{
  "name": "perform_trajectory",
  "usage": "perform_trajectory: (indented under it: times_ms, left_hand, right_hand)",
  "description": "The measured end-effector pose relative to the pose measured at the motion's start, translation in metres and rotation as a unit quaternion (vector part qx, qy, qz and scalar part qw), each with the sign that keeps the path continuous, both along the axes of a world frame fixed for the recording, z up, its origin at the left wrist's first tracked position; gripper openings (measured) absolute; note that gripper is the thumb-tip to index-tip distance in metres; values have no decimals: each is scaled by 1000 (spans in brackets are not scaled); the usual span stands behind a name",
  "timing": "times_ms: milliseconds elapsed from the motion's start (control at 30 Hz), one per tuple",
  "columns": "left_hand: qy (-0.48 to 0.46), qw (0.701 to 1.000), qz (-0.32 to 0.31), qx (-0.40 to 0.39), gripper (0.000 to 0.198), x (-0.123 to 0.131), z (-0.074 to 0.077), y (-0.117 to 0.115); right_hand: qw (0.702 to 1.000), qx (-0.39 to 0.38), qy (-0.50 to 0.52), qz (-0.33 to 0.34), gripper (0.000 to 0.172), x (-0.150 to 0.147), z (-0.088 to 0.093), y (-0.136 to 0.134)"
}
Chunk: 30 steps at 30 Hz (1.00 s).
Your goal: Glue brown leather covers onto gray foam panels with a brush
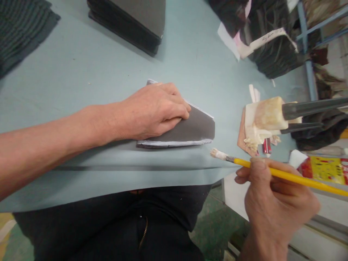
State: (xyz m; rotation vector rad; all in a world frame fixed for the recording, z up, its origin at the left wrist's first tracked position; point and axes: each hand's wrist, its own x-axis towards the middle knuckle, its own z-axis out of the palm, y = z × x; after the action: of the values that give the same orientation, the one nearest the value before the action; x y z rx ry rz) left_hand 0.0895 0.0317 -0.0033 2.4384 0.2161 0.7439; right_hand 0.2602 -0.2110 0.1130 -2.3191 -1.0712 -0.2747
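Note:
My left hand (160, 110) lies over a stack of dark grey pieces (199, 125), its fingers curled together and holding the stack against the table. The stack has layered whitish edges and a slanted right end; its left part is hidden under the hand. My right hand (274, 195) is closed round the yellow handle of a paintbrush (290, 176). White, glue-like matter coats the bristles, which are just off the stack's lower right corner, apart from it.
The blue-grey table (108, 87) bears a thick dark stack (133, 21) at the back and ribbed dark fabric (21, 32) at far left. To the right are a cream-crusted block (269, 112) with dark handles, a tied dark bundle (277, 50) and a yellow-red packet (326, 169).

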Motion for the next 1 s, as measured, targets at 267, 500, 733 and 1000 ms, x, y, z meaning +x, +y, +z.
perform_trajectory:
  times_ms: [267,500,733,1000]
  left_hand:
    - [44,997,-32,63,42,-6,19,3]
    - [117,984,-19,132,46,-10,33,-8]
    - [154,980,6,128,43,-11,38,-15]
    - [158,978,23,138,39,-14,43,-20]
  right_hand:
    - [992,121,29,21,28,10,-18,-24]
    - [974,184,126,31,25,11,-31,-37]
    - [960,187,196,71,20,10,-43,-39]
    - [950,207,219,85,15,11,-54,-44]
